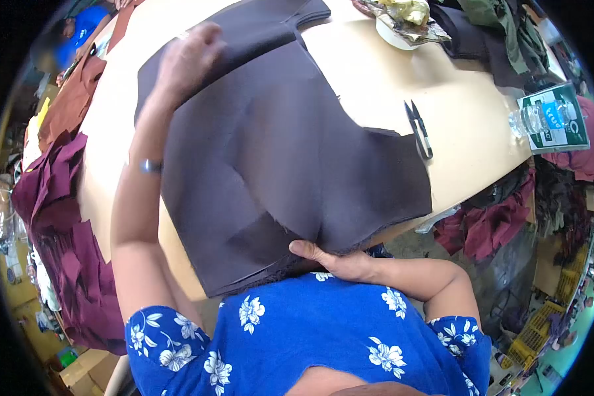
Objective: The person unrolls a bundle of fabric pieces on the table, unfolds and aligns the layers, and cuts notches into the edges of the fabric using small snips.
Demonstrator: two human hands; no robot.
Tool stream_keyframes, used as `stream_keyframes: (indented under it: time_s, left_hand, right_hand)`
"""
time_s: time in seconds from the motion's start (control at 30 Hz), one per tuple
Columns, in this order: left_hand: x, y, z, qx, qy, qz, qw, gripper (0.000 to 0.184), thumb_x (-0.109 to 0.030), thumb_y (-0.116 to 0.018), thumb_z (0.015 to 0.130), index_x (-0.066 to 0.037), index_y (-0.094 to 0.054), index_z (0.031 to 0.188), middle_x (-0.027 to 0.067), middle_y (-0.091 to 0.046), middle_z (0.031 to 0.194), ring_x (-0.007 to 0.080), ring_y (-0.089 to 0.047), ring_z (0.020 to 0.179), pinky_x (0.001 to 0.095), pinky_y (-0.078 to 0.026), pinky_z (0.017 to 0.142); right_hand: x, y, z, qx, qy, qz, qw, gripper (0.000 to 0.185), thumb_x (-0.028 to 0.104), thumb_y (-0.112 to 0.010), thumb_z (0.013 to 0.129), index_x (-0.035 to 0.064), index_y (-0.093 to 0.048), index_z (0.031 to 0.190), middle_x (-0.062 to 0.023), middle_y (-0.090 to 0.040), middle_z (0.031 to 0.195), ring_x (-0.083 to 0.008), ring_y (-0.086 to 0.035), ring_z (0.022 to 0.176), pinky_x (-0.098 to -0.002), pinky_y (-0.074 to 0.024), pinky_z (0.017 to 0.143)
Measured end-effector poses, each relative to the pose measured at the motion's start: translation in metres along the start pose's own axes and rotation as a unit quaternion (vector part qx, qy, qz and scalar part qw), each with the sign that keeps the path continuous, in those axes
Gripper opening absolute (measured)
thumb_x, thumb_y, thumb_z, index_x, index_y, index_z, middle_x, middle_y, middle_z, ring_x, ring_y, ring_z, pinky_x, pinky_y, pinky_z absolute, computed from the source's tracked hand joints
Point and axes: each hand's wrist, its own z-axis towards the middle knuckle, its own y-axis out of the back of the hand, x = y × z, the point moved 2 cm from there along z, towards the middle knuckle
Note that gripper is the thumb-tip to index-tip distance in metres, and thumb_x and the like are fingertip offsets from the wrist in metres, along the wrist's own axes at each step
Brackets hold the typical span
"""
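Dark brown-black cut fabric pieces (pixel 356 171) lie layered on the table, reaching past its near edge toward my body. My right hand (pixel 336 261) grips their near edge, thumb on top and the other fingers hidden underneath. Over a dark fabric stack (pixel 251 49) at the far side is my left hand (pixel 190 58). It is smeared by motion; its fingers look curled, but I cannot tell whether they hold anything. A pair of black thread snips (pixel 418 129) rests on the table, right of the fabric.
The pale table (pixel 468 158) has a plastic bottle (pixel 541 119) on a green-and-white box (pixel 564 142) at its right edge. Maroon cloth (pixel 66 251) hangs along the left side. A bowl (pixel 396 36) with crumpled wrapping stands at the back. Another person (pixel 82 30) is at far left.
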Motion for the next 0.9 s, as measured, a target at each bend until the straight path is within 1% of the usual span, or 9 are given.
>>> stream_keyframes:
  time_s: [0.07,0.1,0.17,0.33,0.4,0.53,0.7,0.77,0.9]
  left_hand:
    - [-0.034,-0.008,-0.029,0.04,-0.123,-0.048,0.99,0.029,-0.027,-0.057,0.082,-0.008,-0.056,0.104,0.0115,-0.06,0.1,0.0275,-0.057,0.096,0.0352,-0.046,0.079]
    - [-0.051,-0.013,-0.043,0.097,-0.097,-0.056,0.989,0.036,-0.035,-0.055,0.082,-0.011,-0.055,0.109,0.0107,-0.056,0.112,0.0288,-0.05,0.107,0.0386,-0.041,0.089]
    - [-0.052,-0.045,-0.069,0.107,-0.104,0.042,0.988,0.055,-0.055,-0.038,0.085,-0.023,-0.039,0.13,0.0037,-0.03,0.139,0.0289,-0.021,0.13,0.0517,-0.015,0.105]
    - [-0.056,-0.043,-0.071,0.135,-0.124,0.06,0.981,0.053,-0.053,-0.038,0.085,-0.031,-0.033,0.132,-0.0016,-0.023,0.142,0.0281,-0.016,0.132,0.0623,-0.008,0.101]
    - [-0.055,-0.043,-0.071,0.147,-0.135,0.06,0.978,0.052,-0.049,-0.041,0.084,-0.031,-0.032,0.133,-0.0022,-0.021,0.143,0.0279,-0.015,0.132,0.0638,-0.007,0.1]
    - [-0.053,-0.042,-0.071,0.159,-0.15,0.062,0.974,0.052,-0.041,-0.045,0.082,-0.026,-0.038,0.13,-0.0035,-0.02,0.143,0.0286,-0.013,0.133,0.0648,-0.007,0.1]
    - [-0.057,-0.034,-0.062,0.198,-0.099,-0.003,0.975,0.05,-0.038,-0.048,0.078,-0.015,-0.047,0.121,0.0019,-0.024,0.141,0.032,-0.016,0.131,0.0655,-0.009,0.099]
    - [-0.065,-0.029,-0.064,0.196,-0.095,-0.013,0.976,0.048,-0.038,-0.048,0.078,-0.013,-0.049,0.119,0.004,-0.026,0.139,0.0328,-0.017,0.13,0.0654,-0.01,0.098]
    - [-0.073,-0.025,-0.069,0.158,-0.123,-0.007,0.98,0.046,-0.037,-0.049,0.077,-0.015,-0.05,0.118,0.0054,-0.028,0.138,0.0323,-0.02,0.13,0.0621,-0.011,0.1]
  right_hand:
    - [-0.001,-0.002,0.003,-0.015,0.037,0.033,0.999,0.079,0.057,-0.051,0.079,-0.0056,-0.035,0.125,-0.0229,-0.036,0.128,-0.0307,-0.033,0.121,-0.0361,-0.0261,0.102]
    - [-0.001,-0.003,0.002,-0.021,0.054,0.048,0.997,0.076,0.054,-0.053,0.08,-0.0057,-0.037,0.124,-0.022,-0.039,0.127,-0.0298,-0.035,0.119,-0.0357,-0.0271,0.101]
    - [0.008,-0.003,-0.004,-0.034,0.062,0.087,0.994,0.068,0.048,-0.055,0.081,-0.0048,-0.041,0.121,-0.0186,-0.044,0.121,-0.0268,-0.041,0.113,-0.0341,-0.0305,0.099]
    - [-0.012,0.008,-0.013,-0.091,0.058,0.421,0.901,0.043,0.032,-0.054,0.085,0.0007,-0.049,0.113,-0.0101,-0.054,0.108,-0.0194,-0.052,0.096,-0.031,-0.0394,0.09]
    - [-0.008,0.025,-0.021,-0.116,0.163,0.503,0.841,0.036,0.027,-0.052,0.087,-0.0002,-0.049,0.11,-0.0089,-0.054,0.107,-0.0197,-0.053,0.097,-0.0328,-0.0408,0.09]
    - [-0.013,0.041,-0.027,-0.241,0.198,0.469,0.826,0.039,0.012,-0.056,0.082,-0.0004,-0.045,0.117,-0.0114,-0.052,0.113,-0.0236,-0.049,0.106,-0.0381,-0.0381,0.094]
    - [-0.026,0.052,-0.035,-0.263,0.132,0.252,0.922,0.039,0.003,-0.057,0.078,-0.0019,-0.046,0.115,-0.0103,-0.052,0.111,-0.0213,-0.05,0.102,-0.0334,-0.0395,0.091]
    - [-0.014,0.058,-0.043,-0.225,0.138,0.315,0.912,0.04,0.007,-0.058,0.077,-0.0009,-0.047,0.115,-0.0094,-0.053,0.109,-0.0207,-0.05,0.102,-0.032,-0.0397,0.09]
    - [-0.002,0.086,-0.049,-0.3,0.231,0.389,0.84,0.048,0.007,-0.058,0.076,-0.0001,-0.043,0.121,-0.0088,-0.05,0.111,-0.0187,-0.047,0.105,-0.0304,-0.0376,0.092]
